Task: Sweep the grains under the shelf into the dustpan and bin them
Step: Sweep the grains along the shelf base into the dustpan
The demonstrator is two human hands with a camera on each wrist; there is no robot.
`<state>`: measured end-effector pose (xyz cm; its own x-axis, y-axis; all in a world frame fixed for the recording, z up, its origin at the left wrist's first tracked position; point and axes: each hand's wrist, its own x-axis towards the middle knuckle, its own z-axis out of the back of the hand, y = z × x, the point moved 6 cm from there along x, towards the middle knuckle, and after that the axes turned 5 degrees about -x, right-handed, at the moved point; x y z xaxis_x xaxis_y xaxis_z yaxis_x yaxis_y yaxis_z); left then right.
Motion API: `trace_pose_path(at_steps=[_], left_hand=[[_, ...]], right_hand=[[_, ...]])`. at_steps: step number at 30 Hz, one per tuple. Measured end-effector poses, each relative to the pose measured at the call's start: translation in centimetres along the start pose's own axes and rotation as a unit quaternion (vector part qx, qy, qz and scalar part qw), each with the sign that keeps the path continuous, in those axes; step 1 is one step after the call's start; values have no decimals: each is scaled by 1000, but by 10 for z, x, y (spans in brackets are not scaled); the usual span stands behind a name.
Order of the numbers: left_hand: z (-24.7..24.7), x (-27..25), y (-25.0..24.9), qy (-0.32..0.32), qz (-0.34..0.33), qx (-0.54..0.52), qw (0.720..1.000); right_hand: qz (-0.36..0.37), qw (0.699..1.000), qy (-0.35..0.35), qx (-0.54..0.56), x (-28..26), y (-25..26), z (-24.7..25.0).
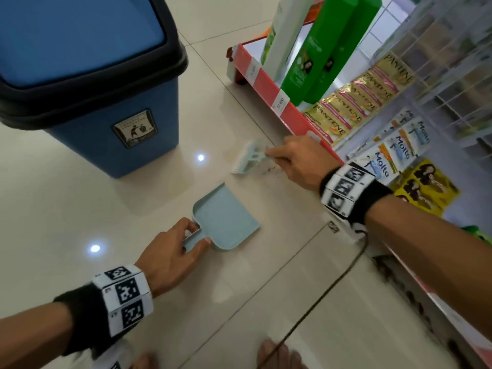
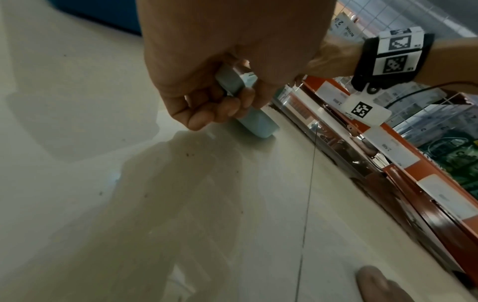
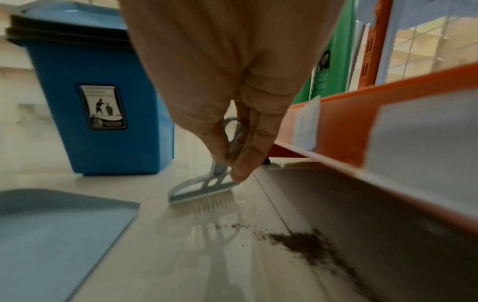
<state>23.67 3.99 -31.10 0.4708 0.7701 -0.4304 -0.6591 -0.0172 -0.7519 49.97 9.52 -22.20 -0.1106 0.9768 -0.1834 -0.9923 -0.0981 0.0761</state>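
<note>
A pale blue dustpan (image 1: 226, 219) (image 3: 59, 226) lies flat on the tiled floor, and my left hand (image 1: 173, 249) (image 2: 214, 96) grips its short handle (image 2: 232, 81). My right hand (image 1: 298, 161) (image 3: 232, 130) pinches the handle of a small pale blue brush (image 1: 247, 158) (image 3: 207, 190), bristles down on the floor beyond the pan's mouth. Dark grains (image 1: 271, 171) (image 3: 302, 243) lie in a small heap and scatter at the foot of the orange-edged shelf (image 1: 279, 91) (image 3: 349, 126), between brush and shelf base. The blue bin (image 1: 106, 110) (image 3: 103, 102) with a black rim stands to the left, lid down.
Green bottles (image 1: 316, 59) and sachet strips (image 1: 356, 102) fill the low shelf on the right. A dark cable (image 1: 319, 296) runs across the floor from my right wrist. Bare toes (image 1: 274, 352) show at the bottom edge. Open tile lies between bin and dustpan.
</note>
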Motion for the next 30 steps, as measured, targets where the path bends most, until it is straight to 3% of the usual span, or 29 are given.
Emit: trace_pose_path(at_steps=[6, 13, 18, 23, 26, 30], left_hand=[[-5, -17, 13, -5, 10, -12, 1000], [-4, -16, 8, -11, 11, -15, 1000], [-5, -16, 2, -10, 20, -21, 1000], [-8, -19, -1, -7, 27, -31, 999], [-8, -15, -3, -1, 27, -29, 999], [-8, -7, -6, -1, 21, -27, 999]], right_hand=[[-39, 997, 60, -20, -55, -39, 5], [48, 995, -87, 32, -22, 9, 21], [12, 1000, 5, 12, 3, 25, -6], [-32, 991, 108, -67, -50, -27, -12], [-65, 990, 103, -71, -87, -49, -9], [-42, 998, 34, -44, -93, -36, 2]])
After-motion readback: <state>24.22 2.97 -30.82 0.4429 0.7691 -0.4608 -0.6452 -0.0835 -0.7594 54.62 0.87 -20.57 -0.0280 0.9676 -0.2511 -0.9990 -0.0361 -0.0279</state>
